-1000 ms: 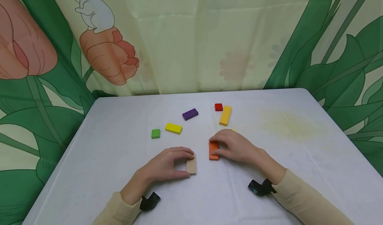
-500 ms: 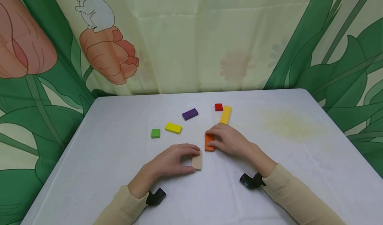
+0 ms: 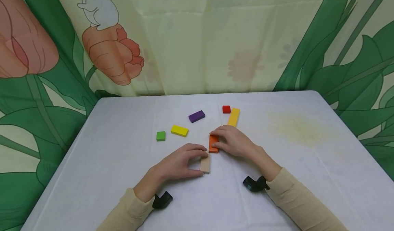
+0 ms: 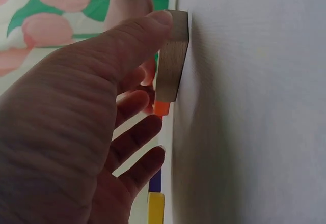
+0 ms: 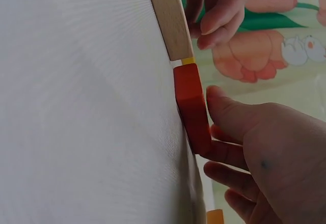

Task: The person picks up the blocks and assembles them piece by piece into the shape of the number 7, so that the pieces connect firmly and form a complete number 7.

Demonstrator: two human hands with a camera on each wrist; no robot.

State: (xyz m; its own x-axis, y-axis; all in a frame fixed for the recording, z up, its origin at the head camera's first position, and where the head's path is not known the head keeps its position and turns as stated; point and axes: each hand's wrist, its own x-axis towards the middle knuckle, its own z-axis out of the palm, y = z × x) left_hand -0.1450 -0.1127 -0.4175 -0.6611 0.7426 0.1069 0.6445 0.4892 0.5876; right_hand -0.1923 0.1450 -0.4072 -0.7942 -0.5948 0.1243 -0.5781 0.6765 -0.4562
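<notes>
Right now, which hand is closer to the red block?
Right. Your right hand holds the orange block, nearer you than the red block; your left hand, holding the wooden block, is farther toward you and left.

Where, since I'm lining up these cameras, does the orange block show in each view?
Head: orange block, below centre, slightly right.
Left wrist: near centre, a small patch just below the wooden block.
Right wrist: slightly right of centre, large.
Shared landmark: the wooden block, in all three.
</notes>
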